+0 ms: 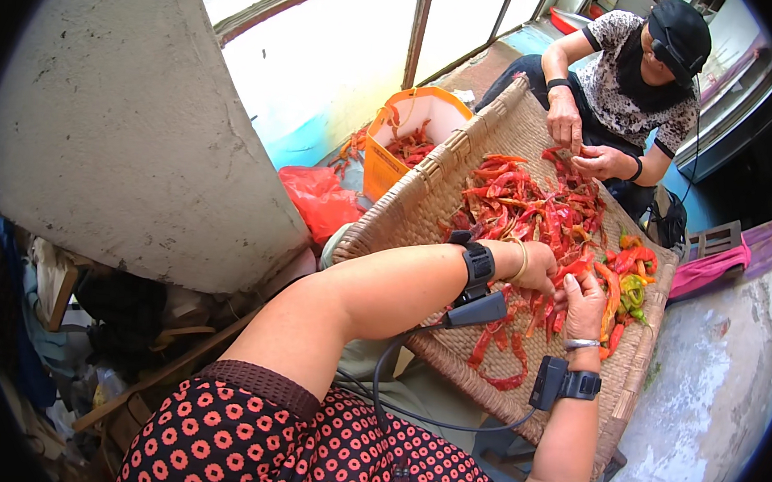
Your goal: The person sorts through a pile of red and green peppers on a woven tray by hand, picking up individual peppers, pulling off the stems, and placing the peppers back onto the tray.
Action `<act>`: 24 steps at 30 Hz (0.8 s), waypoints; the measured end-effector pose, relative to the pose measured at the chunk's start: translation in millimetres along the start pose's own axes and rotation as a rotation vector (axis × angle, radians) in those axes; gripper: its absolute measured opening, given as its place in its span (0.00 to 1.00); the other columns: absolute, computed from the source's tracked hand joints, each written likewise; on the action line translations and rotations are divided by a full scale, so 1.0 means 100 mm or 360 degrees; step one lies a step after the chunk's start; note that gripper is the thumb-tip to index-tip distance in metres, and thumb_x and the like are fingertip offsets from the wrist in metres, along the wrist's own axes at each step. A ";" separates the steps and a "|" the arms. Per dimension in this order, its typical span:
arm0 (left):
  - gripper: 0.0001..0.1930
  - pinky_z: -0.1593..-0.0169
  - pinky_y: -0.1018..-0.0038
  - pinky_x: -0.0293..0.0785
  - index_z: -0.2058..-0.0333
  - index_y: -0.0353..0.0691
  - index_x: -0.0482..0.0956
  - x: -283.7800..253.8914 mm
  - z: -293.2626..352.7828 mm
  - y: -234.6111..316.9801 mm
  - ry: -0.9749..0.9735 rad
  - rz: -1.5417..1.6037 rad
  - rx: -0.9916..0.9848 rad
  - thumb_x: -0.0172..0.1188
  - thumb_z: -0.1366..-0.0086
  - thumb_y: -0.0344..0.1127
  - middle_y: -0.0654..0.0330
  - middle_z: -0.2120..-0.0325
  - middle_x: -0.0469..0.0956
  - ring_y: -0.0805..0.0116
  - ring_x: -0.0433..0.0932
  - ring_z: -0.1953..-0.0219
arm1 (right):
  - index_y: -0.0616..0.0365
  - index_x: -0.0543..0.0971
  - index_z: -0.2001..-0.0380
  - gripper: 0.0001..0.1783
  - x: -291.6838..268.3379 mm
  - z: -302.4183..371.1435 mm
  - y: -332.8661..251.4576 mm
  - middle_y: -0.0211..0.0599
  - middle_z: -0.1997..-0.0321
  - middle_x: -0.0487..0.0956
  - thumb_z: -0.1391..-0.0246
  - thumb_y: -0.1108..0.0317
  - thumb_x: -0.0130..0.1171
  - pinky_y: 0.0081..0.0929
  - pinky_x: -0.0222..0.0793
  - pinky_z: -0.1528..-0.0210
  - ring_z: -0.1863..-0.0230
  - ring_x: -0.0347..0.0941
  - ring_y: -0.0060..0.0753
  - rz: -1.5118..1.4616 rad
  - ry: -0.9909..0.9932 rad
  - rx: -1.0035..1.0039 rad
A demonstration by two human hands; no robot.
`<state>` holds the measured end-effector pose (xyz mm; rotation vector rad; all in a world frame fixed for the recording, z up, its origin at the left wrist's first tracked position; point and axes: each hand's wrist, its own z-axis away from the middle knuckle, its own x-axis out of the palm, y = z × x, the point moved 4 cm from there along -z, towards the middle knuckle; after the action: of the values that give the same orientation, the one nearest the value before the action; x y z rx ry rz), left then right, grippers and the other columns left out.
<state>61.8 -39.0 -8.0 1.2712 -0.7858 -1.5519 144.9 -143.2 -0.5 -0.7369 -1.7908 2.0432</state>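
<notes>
Spreading over the centre and right of the frame, a woven tray (436,356) with raised sides carries a heap of peppers (532,206). Beyond its left side, at upper centre, an orange box (382,169) stands open with more red peppers inside, and others lie just to its left. Near the box, a red bag (317,202) sits crumpled; its contents cannot be told.

Both forearms reach in from the lower edge, and the hands meet right of the centre, over the near part of the heap. The left hand (536,268) comes across with its elbow bent and its back toward the camera; its fingers curl down, but their tips are hidden, so what they grip cannot be told. The right hand (584,301) rises from below with its wrist upright, thumb and forefinger pinching a red pepper (571,272) between the two hands.

That pepper is bright and glossy. Most of the heap is dark red, wrinkled and flattened, while plumper orange-red ones lie at its right edge beside a few green peppers (633,297). At upper right, a co-worker (635,75) in a black cap bends over the tray's far end, both hands close together at the heap
</notes>
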 end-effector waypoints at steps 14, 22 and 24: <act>0.14 0.81 0.83 0.67 0.59 0.36 0.64 -1.17 0.19 -0.27 0.1908 0.1609 0.0420 0.46 0.41 0.37 0.61 0.75 0.70 0.76 0.70 0.82 | 0.61 0.73 0.68 0.12 -0.05 -0.01 0.31 0.30 0.76 0.73 0.58 0.69 0.56 0.20 0.66 0.75 0.77 0.70 0.22 0.0688 -0.0346 0.0091; 0.13 0.61 0.67 0.69 0.67 0.37 0.74 -0.48 -0.03 -0.09 0.0895 -0.0812 0.0034 0.53 0.53 0.34 0.52 0.72 0.74 0.57 0.73 0.64 | 0.55 0.69 0.61 0.23 0.01 0.04 0.14 0.43 0.66 0.72 0.67 0.70 0.60 0.30 0.65 0.61 0.65 0.69 0.42 0.1729 -0.0260 -0.0357; 0.16 0.60 0.67 0.69 0.64 0.37 0.72 -0.32 0.01 -0.12 0.0755 -0.1108 0.0072 0.54 0.53 0.35 0.53 0.70 0.74 0.57 0.73 0.64 | 0.55 0.68 0.60 0.24 0.02 0.05 0.18 0.43 0.66 0.72 0.67 0.70 0.60 0.31 0.65 0.61 0.64 0.69 0.43 0.1666 -0.0290 -0.0345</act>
<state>58.1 -5.0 -7.0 1.9807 -0.0601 -1.6411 142.2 -148.8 -18.5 -1.9189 -1.9510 2.5608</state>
